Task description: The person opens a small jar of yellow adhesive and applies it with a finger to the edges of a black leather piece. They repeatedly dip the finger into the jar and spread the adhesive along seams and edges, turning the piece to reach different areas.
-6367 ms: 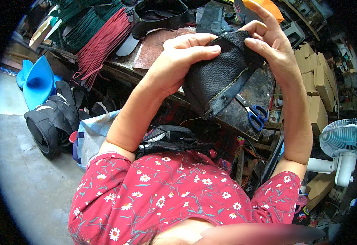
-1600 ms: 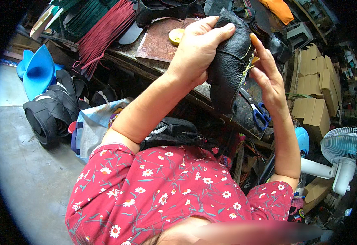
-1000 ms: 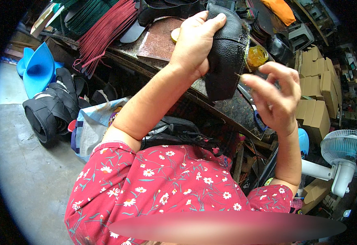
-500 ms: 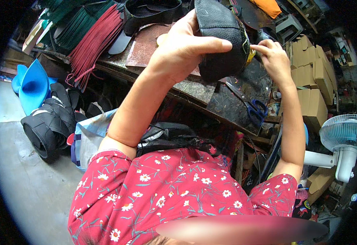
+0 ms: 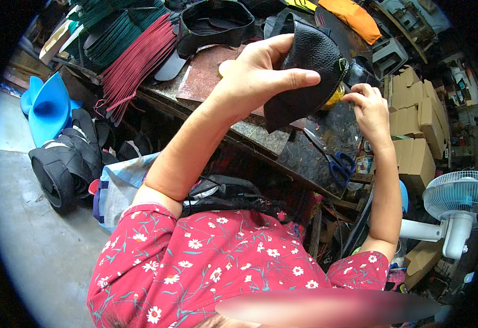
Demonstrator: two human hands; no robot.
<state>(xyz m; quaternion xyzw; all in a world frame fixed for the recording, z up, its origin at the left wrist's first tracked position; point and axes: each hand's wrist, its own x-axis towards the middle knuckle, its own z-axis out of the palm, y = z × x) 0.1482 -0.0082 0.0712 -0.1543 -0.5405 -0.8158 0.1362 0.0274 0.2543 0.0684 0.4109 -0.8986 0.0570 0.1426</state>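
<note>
My left hand [image 5: 261, 76] grips a black leather shoe upper [image 5: 314, 57] above the workbench, its thumb stretched along the near face. The upper is curved, with a stitched edge on its right side. My right hand [image 5: 373, 117] is just right of that edge, thumb and forefinger pinched together; whatever they hold is too small to make out. Between the edge and these fingertips shows a small yellow thing [image 5: 335, 98], partly hidden by the leather. Scissors with blue handles [image 5: 341, 165] lie on the dark bench top [image 5: 304, 156] below the hands.
Behind my left hand stands a black strap-like upper [image 5: 214, 35], beside stacked red strips [image 5: 138, 57] and green sheets [image 5: 121, 33]. Cardboard boxes [image 5: 414, 158] and a white fan [image 5: 453, 199] are at right. Black rolled pieces [image 5: 58, 175] and blue foam [image 5: 50, 106] sit at left.
The upper has tilted in my left hand, showing more of its grained face, and sits slightly lower and further right. My right hand has moved down a little. The whole view has shifted slightly.
</note>
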